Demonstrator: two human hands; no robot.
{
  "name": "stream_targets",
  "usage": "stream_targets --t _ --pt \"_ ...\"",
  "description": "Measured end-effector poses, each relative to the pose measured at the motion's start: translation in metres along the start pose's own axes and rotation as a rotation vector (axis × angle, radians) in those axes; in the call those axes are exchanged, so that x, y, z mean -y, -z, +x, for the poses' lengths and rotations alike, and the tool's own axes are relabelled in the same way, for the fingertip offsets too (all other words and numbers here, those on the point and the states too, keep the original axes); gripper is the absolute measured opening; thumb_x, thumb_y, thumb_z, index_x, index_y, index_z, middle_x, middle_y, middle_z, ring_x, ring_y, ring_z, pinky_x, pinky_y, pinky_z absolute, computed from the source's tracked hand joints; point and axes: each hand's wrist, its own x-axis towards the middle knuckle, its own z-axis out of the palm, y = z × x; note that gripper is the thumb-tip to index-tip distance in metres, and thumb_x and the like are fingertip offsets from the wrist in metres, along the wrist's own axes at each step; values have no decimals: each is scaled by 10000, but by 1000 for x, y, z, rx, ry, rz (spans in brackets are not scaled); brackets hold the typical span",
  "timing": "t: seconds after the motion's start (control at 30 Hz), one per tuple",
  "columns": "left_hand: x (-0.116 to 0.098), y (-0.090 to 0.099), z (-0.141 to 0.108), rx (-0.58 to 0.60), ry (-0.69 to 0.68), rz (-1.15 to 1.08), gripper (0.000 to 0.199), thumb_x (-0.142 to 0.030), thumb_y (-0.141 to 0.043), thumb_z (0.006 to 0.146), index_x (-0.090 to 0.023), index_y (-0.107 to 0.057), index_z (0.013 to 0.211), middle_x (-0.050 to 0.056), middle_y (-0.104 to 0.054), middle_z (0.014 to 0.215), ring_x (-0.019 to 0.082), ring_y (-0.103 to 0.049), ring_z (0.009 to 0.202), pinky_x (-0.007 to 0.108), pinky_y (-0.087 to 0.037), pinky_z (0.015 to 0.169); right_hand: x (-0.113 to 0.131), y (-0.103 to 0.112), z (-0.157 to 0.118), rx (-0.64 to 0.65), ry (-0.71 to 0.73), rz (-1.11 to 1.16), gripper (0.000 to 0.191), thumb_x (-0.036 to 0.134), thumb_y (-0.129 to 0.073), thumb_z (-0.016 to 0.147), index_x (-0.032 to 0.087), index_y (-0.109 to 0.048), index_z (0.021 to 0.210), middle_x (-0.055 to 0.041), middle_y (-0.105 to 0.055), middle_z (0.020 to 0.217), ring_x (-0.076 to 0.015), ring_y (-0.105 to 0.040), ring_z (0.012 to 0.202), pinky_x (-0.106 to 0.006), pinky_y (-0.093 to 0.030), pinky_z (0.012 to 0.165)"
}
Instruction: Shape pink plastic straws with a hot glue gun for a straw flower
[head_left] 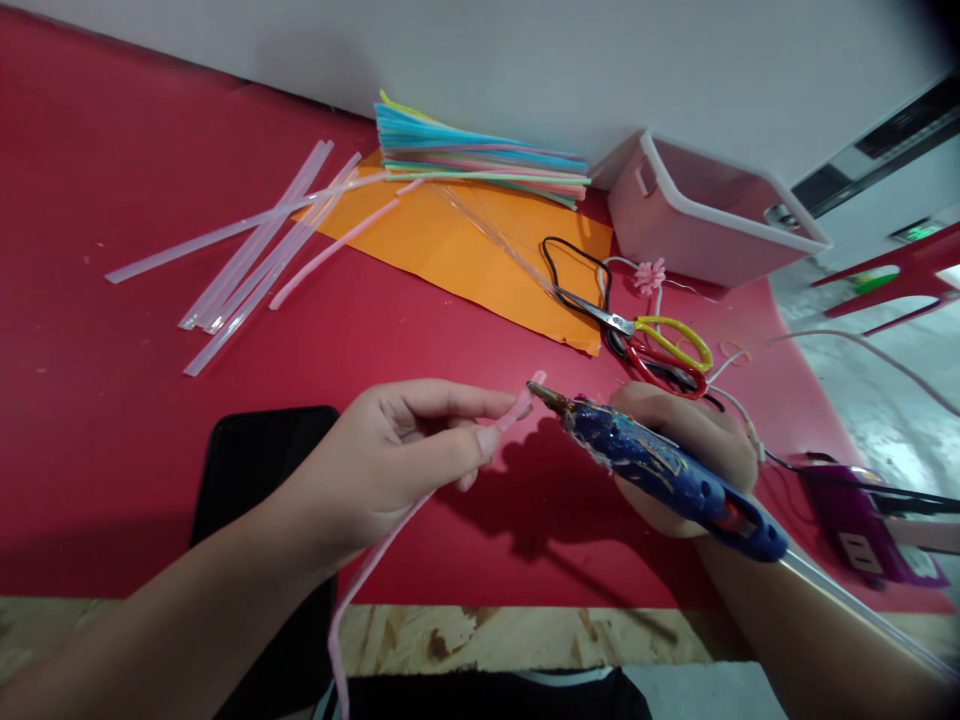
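Observation:
Between thumb and fingers, my left hand (409,445) pinches a pink pipe cleaner (373,566) near its upper end, and the long tail hangs down past the table edge. My right hand (686,450) is wrapped round a blue glue gun (660,468), whose metal nozzle points left. The nozzle tip is at the short end of the pipe cleaner, touching it or very close. A clear glue stick (862,610) sticks out of the rear of the gun.
Scissors (619,323) and orange paper (465,245) lie beyond my hands, with coloured pipe cleaners (480,155) behind. Glue sticks (259,245) are at the left, a black phone (262,460) under my left arm, a pink bin (705,225) at the back right, a purple power strip (862,520) at the right.

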Motion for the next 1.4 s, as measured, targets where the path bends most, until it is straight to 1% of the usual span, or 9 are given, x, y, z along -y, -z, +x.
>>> stream_targets --t 0.3,0.5,0.77,1.0,1.1,1.2,1.27,1.33,1.4 --pt "0 -1 2 12 -3 -35 233 -125 -824 686 -236 -885 881 -30 -650 552 83 -543 532 211 -421 551 5 1 4 -26 10 -68 208 127 -649 782 216 -605 965 -13 -642 752 -133 -614 622 -248 -500 583" --pt "0 0 2 3 -7 -17 243 -146 -833 680 -211 -884 909 -23 -651 555 96 -534 528 233 -431 553 6 0 7 -51 17 -105 191 152 -645 769 237 -603 935 -3 -656 711 -139 -607 553 -248 -478 508" --pt "0 0 1 32 -7 -79 220 -96 -828 698 -266 -884 827 -35 -706 603 59 -566 530 178 -449 557 6 1 5 -61 -3 -128 118 223 -636 804 224 -617 920 -19 -673 725 -137 -617 576 -248 -496 543" --pt "-2 -1 0 30 16 -105 195 -87 -832 703 -247 -877 806 -41 -711 583 45 -569 508 151 -461 542 7 0 7 -93 6 -169 158 162 -633 755 231 -618 896 -5 -670 702 -125 -584 525 -242 -477 492" --pt "-2 -3 1 47 10 -117 199 -74 -830 695 -238 -869 801 -52 -700 564 41 -573 511 134 -459 536 8 0 6 -133 -17 -239 164 155 -619 736 235 -623 880 21 -654 663 -110 -558 483 -233 -452 469" --pt "-2 -3 2 63 -1 -111 171 -78 -825 709 -221 -852 800 -63 -682 541 40 -571 504 123 -452 524 6 -1 1 -247 -82 -262 176 170 -645 747 240 -649 909 38 -632 639 -117 -546 460 -245 -451 461" --pt "-2 -3 3 62 -2 -106 121 -91 -822 722 -202 -823 769 -64 -681 541 42 -575 504 123 -454 525 3 -2 -2 -294 -94 -238 172 164 -657 747 237 -652 903 39 -615 638 -122 -530 458 -257 -435 454" --pt "-2 -3 3 66 0 -107 97 -96 -818 729 -185 -780 723 -63 -679 544 45 -584 510 124 -462 532 2 -3 -4 -257 -58 -155 166 139 -665 737 228 -638 874 27 -608 656 -127 -536 484 -265 -429 463" --pt "-2 -3 3 77 5 -111 116 -92 -815 733 -176 -745 694 -62 -677 545 47 -587 513 123 -465 533 1 -4 -3 -181 -31 -37 155 117 -669 757 220 -634 868 5 -631 694 -142 -585 542 -271 -468 510"
